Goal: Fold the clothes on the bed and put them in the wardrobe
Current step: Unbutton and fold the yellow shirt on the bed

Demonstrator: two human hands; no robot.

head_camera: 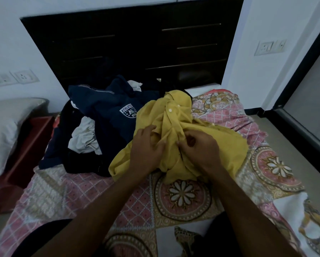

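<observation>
The yellow shirt [218, 145] lies crumpled on the bed [183, 199], right under both hands. The left hand [148, 147] has its fingers [160, 145] curled into a fold of the cloth, and the right hand [198, 147] pinches the buttoned strip just beside them. To the left of the fingers and beyond them, a navy top [111, 106] and a white garment [85, 140] lie heaped, unfolded.

shirt [183, 138]: mustard yellow | hoodie [109, 108]: navy | bedsheet [183, 197]: pink floral-medallion print
</observation>
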